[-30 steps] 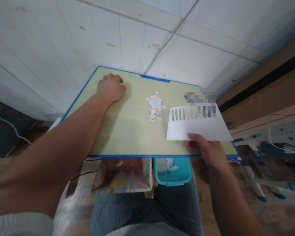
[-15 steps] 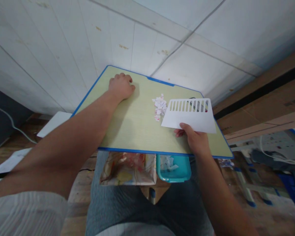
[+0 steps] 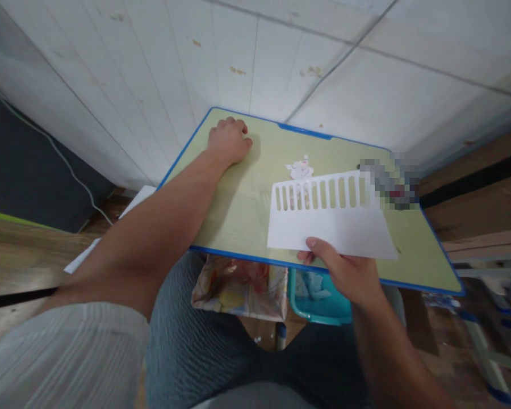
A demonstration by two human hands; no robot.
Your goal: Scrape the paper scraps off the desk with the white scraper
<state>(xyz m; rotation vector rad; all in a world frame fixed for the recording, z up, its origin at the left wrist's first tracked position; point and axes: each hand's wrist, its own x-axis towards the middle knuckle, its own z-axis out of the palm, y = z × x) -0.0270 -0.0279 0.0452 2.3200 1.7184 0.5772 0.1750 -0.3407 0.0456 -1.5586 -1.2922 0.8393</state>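
Observation:
My right hand (image 3: 351,275) grips the lower edge of a white slotted card (image 3: 327,233), thumb on top and fingers underneath. A row of long cut-out slots runs along the card's far side. Small white paper scraps (image 3: 300,169) with reddish marks lie just beyond the card, and some show through its slots. On the far left of the pale yellow, blue-edged table (image 3: 238,210) rests my left hand (image 3: 230,141), fingers loosely bent and thumb apart, holding nothing.
Below the table's near edge are a patterned open box (image 3: 242,311) and a teal tub (image 3: 319,318) with white paper pieces inside. A white panelled wall (image 3: 234,51) stands behind the table. A blurred-out patch hides something at the table's right.
My right hand has drawn the card nearer to me and left across the table, so its slots now overlap the scraps. My left hand stays in place while the view has shifted.

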